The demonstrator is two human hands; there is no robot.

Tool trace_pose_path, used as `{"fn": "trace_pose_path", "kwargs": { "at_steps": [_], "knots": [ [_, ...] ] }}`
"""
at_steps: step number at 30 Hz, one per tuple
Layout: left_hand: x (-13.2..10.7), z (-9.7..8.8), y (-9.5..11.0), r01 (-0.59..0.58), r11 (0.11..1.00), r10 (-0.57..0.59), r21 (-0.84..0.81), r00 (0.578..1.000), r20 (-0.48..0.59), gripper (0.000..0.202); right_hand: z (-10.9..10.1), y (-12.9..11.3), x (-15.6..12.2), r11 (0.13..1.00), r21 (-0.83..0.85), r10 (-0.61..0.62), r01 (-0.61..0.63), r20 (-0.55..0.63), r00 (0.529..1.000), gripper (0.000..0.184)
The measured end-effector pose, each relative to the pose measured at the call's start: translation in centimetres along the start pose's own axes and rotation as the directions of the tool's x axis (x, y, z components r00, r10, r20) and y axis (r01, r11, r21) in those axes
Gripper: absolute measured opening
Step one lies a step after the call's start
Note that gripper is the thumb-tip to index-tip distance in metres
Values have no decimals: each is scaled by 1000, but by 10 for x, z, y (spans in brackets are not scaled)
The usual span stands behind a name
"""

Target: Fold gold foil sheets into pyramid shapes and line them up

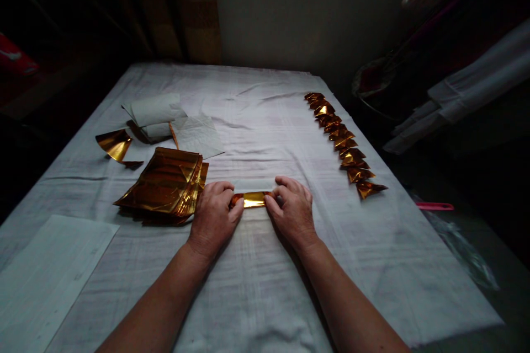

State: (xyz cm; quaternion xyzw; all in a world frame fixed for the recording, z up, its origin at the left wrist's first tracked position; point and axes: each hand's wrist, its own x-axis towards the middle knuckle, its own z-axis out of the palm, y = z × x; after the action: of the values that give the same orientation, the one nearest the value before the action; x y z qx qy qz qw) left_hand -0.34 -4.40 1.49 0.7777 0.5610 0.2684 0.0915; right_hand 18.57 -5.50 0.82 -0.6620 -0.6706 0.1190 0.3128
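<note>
A sheet of gold foil paper (253,199) lies in front of me, its near edge rolled or folded over into a narrow shiny band; the pale back of the sheet shows beyond it. My left hand (215,212) grips the left end of the band, thumb pressed on it. At the right end, my right hand (292,207) pinches the band between thumb and curled fingers. Beside my left hand sits a stack of gold foil sheets (165,179). Along the table's right side runs a row of folded gold foil pieces (339,135), overlapping one another.
Loose pale sheets (199,132) and a curled foil piece (114,146) lie behind the stack. White paper (53,276) rests at the front left. A white cloth covers the table (372,265). Off its right edge are a pink handle (434,206) and hanging white fabric (467,77).
</note>
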Motion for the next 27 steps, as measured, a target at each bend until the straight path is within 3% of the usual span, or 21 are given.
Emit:
{"fn": "trace_pose_path", "kwargs": {
  "at_steps": [4,9,13,18,27],
  "knots": [
    [-2,1,-1,5,999,-4,33,1000,-13,6,1,0,0,1000,3,1,-1,-10,1000,13],
    [-6,0,0,-22,995,33,96,992,-118,35,0,-1,0,1000,-11,2,-2,4,1000,11],
    [-10,-5,9,-164,975,172,153,984,-44,18,0,-1,1,1000,-11,0,0,-1,1000,11],
    [-21,-1,27,-294,946,286,135,955,72,28,1,0,0,1000,-21,-17,17,-6,1000,13],
    [-30,11,27,-334,933,316,133,939,138,42,2,1,0,1000,-25,-14,14,-7,1000,12]
  ]
}}
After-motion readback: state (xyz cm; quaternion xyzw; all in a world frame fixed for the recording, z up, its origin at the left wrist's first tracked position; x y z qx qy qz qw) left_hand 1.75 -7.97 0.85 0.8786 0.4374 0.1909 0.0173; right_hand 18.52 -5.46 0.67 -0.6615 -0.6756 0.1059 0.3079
